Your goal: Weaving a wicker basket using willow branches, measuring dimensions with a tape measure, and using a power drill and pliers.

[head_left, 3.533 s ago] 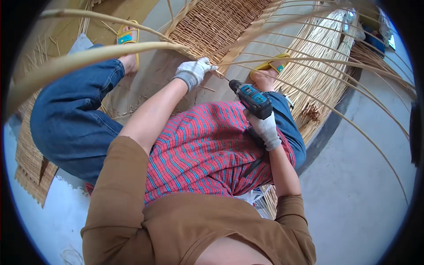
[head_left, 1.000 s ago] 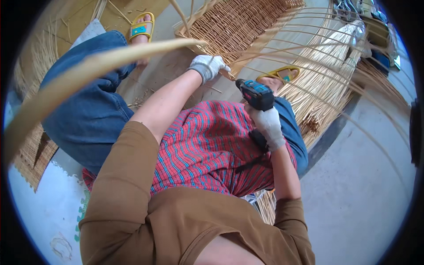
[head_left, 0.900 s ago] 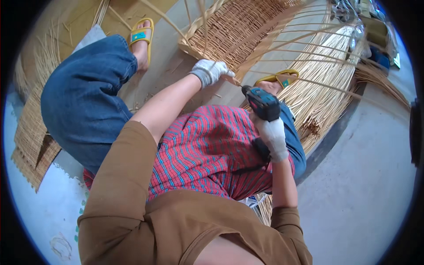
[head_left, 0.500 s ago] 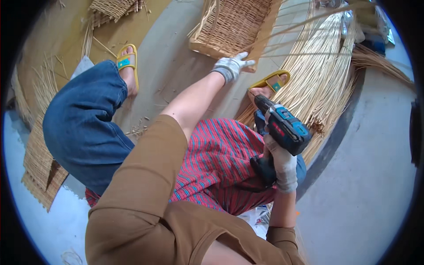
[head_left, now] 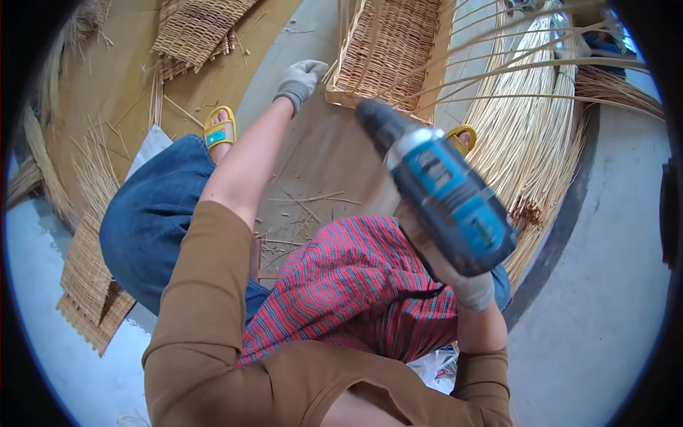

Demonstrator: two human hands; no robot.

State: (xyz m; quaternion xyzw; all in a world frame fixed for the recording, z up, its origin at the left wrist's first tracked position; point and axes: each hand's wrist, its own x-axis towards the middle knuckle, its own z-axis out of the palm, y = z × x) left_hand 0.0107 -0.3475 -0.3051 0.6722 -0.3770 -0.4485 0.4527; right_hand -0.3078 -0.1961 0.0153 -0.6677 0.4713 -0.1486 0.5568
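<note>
My right hand (head_left: pixel 466 285), in a pale work glove, grips a blue and black cordless drill (head_left: pixel 452 196). The drill is held up above my lap, its chuck pointing forward and left toward the basket, slightly blurred. Ahead on the floor lies a woven wicker basket (head_left: pixel 388 53) with a flat wooden rim strip and long loose canes rising from its sides. At the basket's near left corner is my gloved left hand (head_left: pixel 299 80), its fingers closed. What they pinch, if anything, cannot be made out.
A large bundle of pale canes (head_left: pixel 530 107) lies right of the basket, with darker canes (head_left: pixel 612 89) beyond. Woven panels (head_left: pixel 199 32) are stacked at the far left; another panel (head_left: pixel 89 277) lies by my left knee. Cane offcuts (head_left: pixel 302 206) litter the floor between my feet.
My left hand has moved from the basket's near right corner to its near left corner and closed. The drill has come up and forward, closer to my view, in my right hand.
</note>
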